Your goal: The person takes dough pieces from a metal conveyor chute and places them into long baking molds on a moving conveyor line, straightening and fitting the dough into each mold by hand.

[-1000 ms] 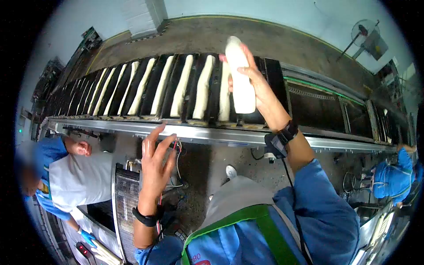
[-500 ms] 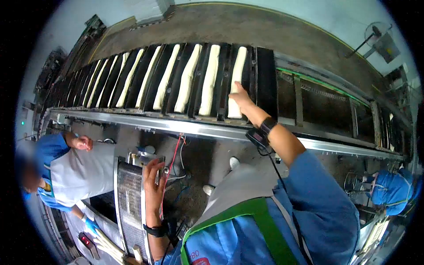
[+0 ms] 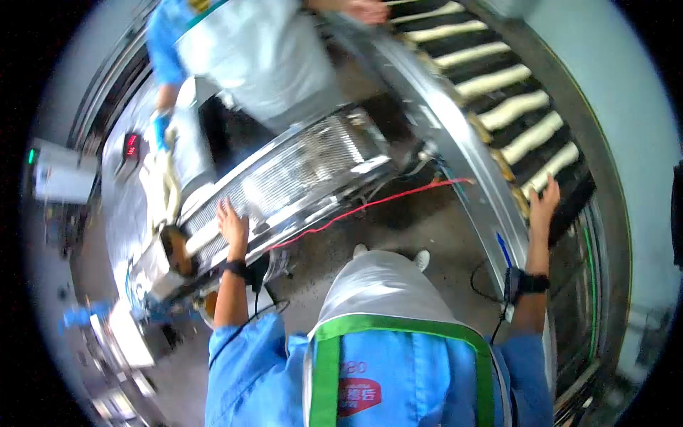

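Note:
My left hand (image 3: 233,226) is over the small metal mesh conveyor (image 3: 299,167), fingers stretched out, beside a pale dough strip (image 3: 204,237) that lies at the conveyor's near end. Whether the fingertips touch that strip I cannot tell. On the right, my right hand (image 3: 544,206) has its fingers apart at the near end of the last dough strip (image 3: 556,167) on the black tray line (image 3: 526,162). More long dough strips (image 3: 532,135) lie in a row farther up that line. Neither hand grips anything that I can see.
A co-worker in a white apron (image 3: 256,57) stands across the mesh conveyor, a blue-gloved hand (image 3: 161,132) by several dough strips (image 3: 160,186) on a metal table. A red cord (image 3: 370,203) hangs between the two lines. A metal rail (image 3: 462,142) edges the tray line.
The view has turned left toward the mesh conveyor. My left hand has moved to the conveyor's near end. My right hand has slid to the near end of the last strip, its fingers apart.

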A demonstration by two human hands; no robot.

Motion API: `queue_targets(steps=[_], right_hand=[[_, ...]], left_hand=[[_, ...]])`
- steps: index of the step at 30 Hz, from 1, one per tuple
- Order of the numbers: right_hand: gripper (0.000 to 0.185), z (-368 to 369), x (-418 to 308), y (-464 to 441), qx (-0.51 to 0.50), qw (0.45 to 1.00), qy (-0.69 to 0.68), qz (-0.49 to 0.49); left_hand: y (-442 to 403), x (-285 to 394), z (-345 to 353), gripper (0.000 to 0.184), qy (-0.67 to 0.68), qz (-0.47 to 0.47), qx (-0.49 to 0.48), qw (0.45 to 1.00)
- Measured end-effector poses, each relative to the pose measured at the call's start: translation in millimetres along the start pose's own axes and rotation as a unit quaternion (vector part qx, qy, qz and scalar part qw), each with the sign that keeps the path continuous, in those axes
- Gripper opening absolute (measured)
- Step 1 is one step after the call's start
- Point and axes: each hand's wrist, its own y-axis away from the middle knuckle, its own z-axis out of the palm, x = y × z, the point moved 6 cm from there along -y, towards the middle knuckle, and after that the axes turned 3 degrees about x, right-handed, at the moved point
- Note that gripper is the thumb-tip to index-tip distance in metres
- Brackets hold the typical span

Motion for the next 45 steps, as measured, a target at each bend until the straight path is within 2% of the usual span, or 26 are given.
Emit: queue_targets(steps=[1,3,7,10,11,12,13,14,15,16,18,19,20,22,23,26,29,32,33,35,36,38,39,41,43,45], right_hand=[[0.057,8,-7,6,-0.016,0.999,-0.046,0.016],[0.051,25,-47,24,-0.13,0.964,-0.102,0.209],[0.047,50,-74,45,-0.2,0.957,-0.154,0.146],[0.04,63,-98,68,-0.305,0.897,-0.269,0.173],[0.037,62,-116,73,-0.325,0.887,-0.28,0.171],[0.033,61,-124,81,-0.357,0.867,-0.288,0.193],[0.03,59,-140,85,-0.388,0.86,-0.272,0.19],[0.029,63,-136,91,-0.407,0.866,-0.263,0.12],[0.028,63,-138,96,-0.413,0.852,-0.29,0.139],[0.027,63,-140,95,-0.413,0.855,-0.288,0.127],[0.028,64,-128,97,-0.409,0.866,-0.274,0.094],[0.028,64,-122,99,-0.407,0.873,-0.259,0.071],[0.029,57,-120,100,-0.406,0.879,-0.235,0.084],[0.028,57,-130,103,-0.408,0.883,-0.217,0.08],[0.028,52,-127,100,-0.403,0.886,-0.216,0.084],[0.026,46,-118,105,-0.413,0.883,-0.191,0.116],[0.026,44,-111,98,-0.391,0.898,-0.174,0.101],[0.023,43,-92,70,-0.344,0.919,-0.166,0.1],[0.022,41,-79,68,-0.349,0.908,-0.181,0.142],[0.023,45,-73,62,-0.337,0.914,-0.193,0.116],[0.023,46,-76,54,-0.336,0.915,-0.194,0.113],[0.023,45,-81,36,-0.312,0.947,-0.079,0.019],[0.023,48,-82,21,-0.312,0.946,-0.081,0.014],[0.022,44,-83,-31,-0.172,0.98,0.099,-0.03],[0.024,72,-74,-78,-0.151,0.964,0.195,-0.095],[0.034,105,-72,-110,-0.18,0.938,0.278,-0.104]], left_hand=[[-6,-23,13,0.066,0.018,-0.01,0.045,0.999],[-6,-44,10,0.064,0.017,-0.07,0.021,0.997],[0,-73,18,0.063,0.003,-0.076,0.034,0.997],[-7,-85,10,0.055,-0.046,-0.092,-0.043,0.994],[-12,-108,28,0.05,-0.069,0.018,0.031,0.997],[-14,-106,25,0.043,-0.112,-0.042,-0.066,0.991],[-32,-165,115,0.039,-0.349,0.193,-0.109,0.91],[-20,-118,27,0.037,-0.117,-0.165,-0.262,0.943],[-27,-154,61,0.035,-0.038,0.059,-0.113,0.991],[-37,-177,77,0.044,-0.044,0.159,-0.021,0.986],[-42,-174,80,0.041,-0.025,0.068,-0.133,0.989],[-46,-192,97,0.042,0.024,0.155,-0.063,0.986],[-53,-204,117,0.042,-0.043,0.2,-0.072,0.976],[-46,-190,83,0.043,-0.077,0.072,-0.175,0.979],[-62,-233,126,0.045,-0.06,0.113,-0.126,0.984],[-34,-158,54,0.046,-0.079,0.066,-0.187,0.977],[-36,-151,45,0.048,-0.112,0.039,-0.184,0.976],[-36,-132,37,0.05,-0.131,0.088,-0.121,0.98],[-33,-124,32,0.05,-0.134,0.088,-0.121,0.98],[-30,-107,26,0.049,-0.137,0.082,-0.156,0.975],[-32,-109,34,0.048,-0.141,0.089,-0.118,0.979],[-28,-101,35,0.045,-0.12,0.103,-0.119,0.98],[-24,-95,37,0.043,-0.098,0.119,-0.12,0.981],[-21,-85,40,0.034,-0.025,0.111,-0.083,0.99],[-18,-80,41,0.033,-0.028,0.143,-0.054,0.988],[-23,-64,34,0.035,-0.015,0.097,-0.072,0.993]])
